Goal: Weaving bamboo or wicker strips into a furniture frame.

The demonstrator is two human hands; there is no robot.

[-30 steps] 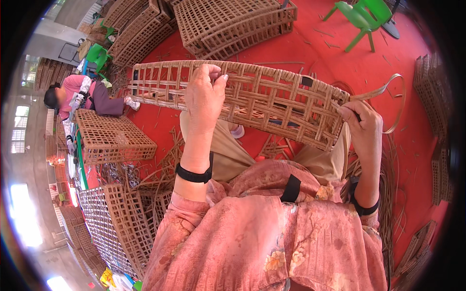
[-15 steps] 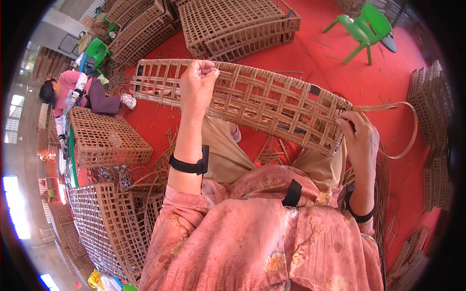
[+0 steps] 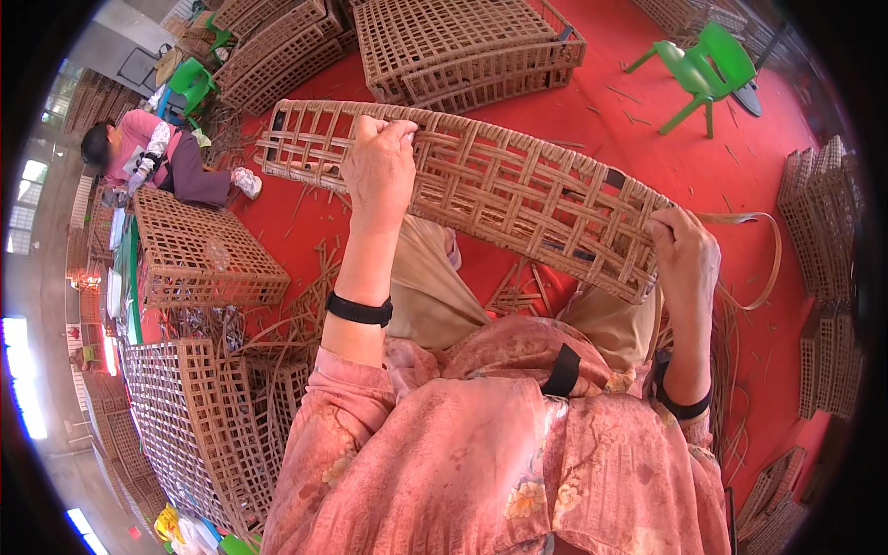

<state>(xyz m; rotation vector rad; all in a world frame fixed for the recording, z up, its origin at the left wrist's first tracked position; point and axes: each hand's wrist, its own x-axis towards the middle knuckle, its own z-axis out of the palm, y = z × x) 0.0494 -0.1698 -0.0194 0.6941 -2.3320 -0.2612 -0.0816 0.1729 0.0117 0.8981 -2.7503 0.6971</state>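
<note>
A long brown wicker basket (image 3: 527, 190) slants over my knees, its open-weave side towards me and its right end nearer. My left hand (image 3: 381, 176) is closed on its upper rim, left of the middle, thumb and fingers pinched together. At the right end, my right hand (image 3: 686, 250) is closed on the corner, with the fingertips on the rim. A loose flat weaving strip (image 3: 775, 268) curves out beside that hand and bends back below it. Whether the right fingers also pinch the strip is hidden.
Stacked wicker baskets stand ahead (image 3: 462, 46) and at the right (image 3: 819, 222). Larger baskets (image 3: 176, 407) and loose strips lie at my left. A co-worker (image 3: 148, 157) sits at the far left by another basket (image 3: 208, 250). A green chair (image 3: 703, 69) stands on the red floor (image 3: 610, 120).
The basket's right end has dipped slightly, and my right hand sits a little higher on its corner. The loose strip's loop has drawn in slightly. My left hand keeps its pinch on the rim.
</note>
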